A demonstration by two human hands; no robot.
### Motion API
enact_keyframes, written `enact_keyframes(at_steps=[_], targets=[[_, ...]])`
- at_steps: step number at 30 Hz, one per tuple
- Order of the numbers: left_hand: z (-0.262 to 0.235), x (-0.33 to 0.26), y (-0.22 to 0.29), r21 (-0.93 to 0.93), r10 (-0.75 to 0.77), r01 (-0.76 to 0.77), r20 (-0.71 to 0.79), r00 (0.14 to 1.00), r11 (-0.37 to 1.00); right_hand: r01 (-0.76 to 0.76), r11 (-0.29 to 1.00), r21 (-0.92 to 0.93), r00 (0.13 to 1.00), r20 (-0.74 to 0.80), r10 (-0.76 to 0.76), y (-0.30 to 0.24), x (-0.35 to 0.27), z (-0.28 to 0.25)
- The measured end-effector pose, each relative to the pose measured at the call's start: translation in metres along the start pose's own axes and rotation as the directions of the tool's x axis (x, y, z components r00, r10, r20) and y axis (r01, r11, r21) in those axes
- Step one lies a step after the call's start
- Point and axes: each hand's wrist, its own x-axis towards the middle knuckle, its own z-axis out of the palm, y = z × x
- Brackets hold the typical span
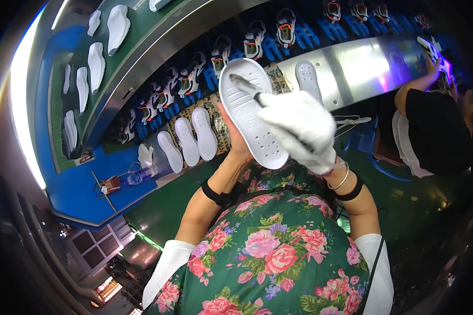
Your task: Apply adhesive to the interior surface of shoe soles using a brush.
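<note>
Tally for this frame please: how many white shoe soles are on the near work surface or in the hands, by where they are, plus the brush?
White rubber shoe sole held up in the left hand: 1
White shoe soles lying side by side on the patterned mat: 3
Pale grey-white sole lying on the steel ledge: 1
Dark-bristled brush in the white-gloved right hand: 1
Total: 6

White shoe sole (249, 113): moulded, elongated, with a raised rim and small holes and slots on its inner face. Pose: held up, inner face toward the camera, toe end uppermost. Dark brush (245, 86): bristle end resting on the sole's upper section, handle running down and right across the sole.
</note>
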Motion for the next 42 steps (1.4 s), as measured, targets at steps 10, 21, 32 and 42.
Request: enact_keyframes(at_steps=[10, 21, 32, 42], targets=[[0.008, 0.005, 0.006, -0.328, -0.043, 0.015, -0.076, 0.996, 0.945, 0.024, 0.999, 0.037, 0.996, 0.08, -0.027, 0.005, -0.013, 0.0], [0.002, 0.014, 0.02, -0.025, -0.053, 0.06, 0.203, 0.978, 0.998, 0.127, 0.992, -0.018, 0.979, 0.163, -0.123, 0.003, -0.023, -0.002], [0.003, 0.03, 0.028, -0.125, -0.012, 0.048, 0.272, 0.962, 0.991, 0.085, 0.996, 0.032, 0.991, 0.103, -0.088, 0.001, -0.033, 0.001], [-0.003, 0.045, 0.034, -0.343, 0.041, 0.135, 0.46, 0.887, 0.93, -0.028, 0.992, 0.125, 0.995, 0.096, 0.016, 0.004, -0.04, -0.002]])
